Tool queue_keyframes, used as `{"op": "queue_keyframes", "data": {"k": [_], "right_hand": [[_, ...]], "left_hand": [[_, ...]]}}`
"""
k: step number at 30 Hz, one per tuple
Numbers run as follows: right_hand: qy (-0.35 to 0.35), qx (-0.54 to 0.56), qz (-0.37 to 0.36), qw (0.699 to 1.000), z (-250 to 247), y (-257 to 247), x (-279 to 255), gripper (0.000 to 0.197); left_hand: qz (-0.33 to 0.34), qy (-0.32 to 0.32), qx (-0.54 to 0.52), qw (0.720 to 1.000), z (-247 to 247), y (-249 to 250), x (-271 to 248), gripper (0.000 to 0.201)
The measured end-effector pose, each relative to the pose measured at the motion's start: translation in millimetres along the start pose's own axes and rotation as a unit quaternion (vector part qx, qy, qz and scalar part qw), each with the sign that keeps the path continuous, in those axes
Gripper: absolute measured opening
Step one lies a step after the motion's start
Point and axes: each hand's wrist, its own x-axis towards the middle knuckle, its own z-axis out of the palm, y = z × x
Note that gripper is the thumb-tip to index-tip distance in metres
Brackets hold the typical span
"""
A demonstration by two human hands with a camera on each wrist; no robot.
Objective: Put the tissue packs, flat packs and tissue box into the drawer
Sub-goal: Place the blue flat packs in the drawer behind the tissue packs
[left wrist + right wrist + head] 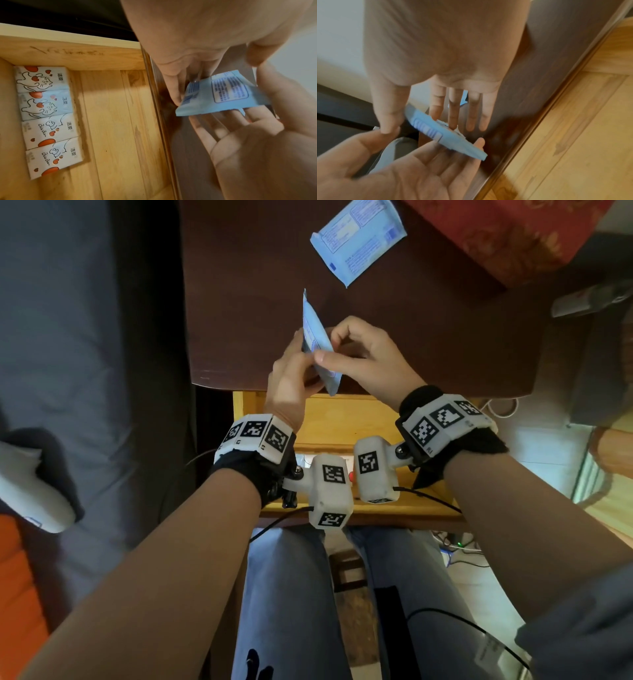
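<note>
Seated at a dark brown table (428,337), we hold 1 blue flat pack (317,344) on edge above its front rim, our left hand (291,378) and right hand (363,354) both pinching it; a 2nd flat pack (358,239) lies farther back beside the red tissue box (507,237), while 4 tissue packs (49,120) line the open pale-wood drawer (120,135) below, grey bedding (68,337) at our left
</note>
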Motion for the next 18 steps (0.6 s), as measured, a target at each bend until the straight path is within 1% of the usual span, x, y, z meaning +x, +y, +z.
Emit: {"op": "queue_keyframes", "data": {"k": [1, 2, 3, 6, 7, 9, 10, 12, 14, 16, 17, 18], "right_hand": [[-0.009, 0.017, 0.009, 1.0, -1.3, 0.0, -2.5, 0.03], [-0.016, 0.034, 0.018, 0.999, -2.3, 0.1, -4.6, 0.027], [-0.021, 0.044, 0.029, 0.998, -3.4, 1.0, -6.6, 0.024], [-0.03, 0.037, 0.047, 0.998, -6.0, 7.8, -11.0, 0.025], [-0.026, 0.035, 0.05, 0.998, -6.7, 9.7, -12.7, 0.023], [0.002, 0.031, 0.053, 0.998, -9.8, 13.2, -15.2, 0.021], [0.023, 0.028, 0.055, 0.998, -12.3, 15.4, -16.0, 0.02], [0.074, 0.014, 0.068, 0.995, -18.2, 20.9, -16.7, 0.023], [0.11, 0.023, 0.103, 0.988, -22.3, 26.0, -17.0, 0.03], [0.099, 0.078, 0.151, 0.981, -24.7, 29.0, -16.9, 0.04], [0.078, 0.103, 0.171, 0.977, -25.8, 29.7, -16.9, 0.042], [0.054, 0.119, 0.182, 0.975, -26.6, 29.6, -17.3, 0.04]], "left_hand": [[0.005, -0.003, 0.003, 1.0, 2.1, 0.4, -3.2, 0.036], [0.011, -0.006, 0.011, 1.0, 3.3, 0.3, -5.5, 0.032], [0.015, -0.006, 0.016, 1.0, 4.2, 0.3, -7.9, 0.032], [0.017, 0.005, 0.031, 0.999, 6.6, 0.6, -8.3, 0.038], [0.019, 0.004, 0.037, 0.999, 7.7, 0.2, -8.9, 0.034], [0.026, 0.007, 0.043, 0.999, 10.1, -1.8, -11.2, 0.016], [0.028, 0.011, 0.052, 0.998, 11.0, -4.2, -11.9, 0.012], [0.034, 0.021, 0.07, 0.997, 12.3, -7.8, -13.2, 0.013], [0.047, 0.03, 0.096, 0.994, 11.8, -11.1, -10.6, 0.01], [0.06, 0.026, 0.118, 0.991, 13.1, -13.5, -7.1, 0.015], [0.063, 0.016, 0.127, 0.99, 14.3, -14.9, -5.7, 0.016], [0.066, 0.003, 0.134, 0.989, 16.2, -14.7, -5.4, 0.015]]}}
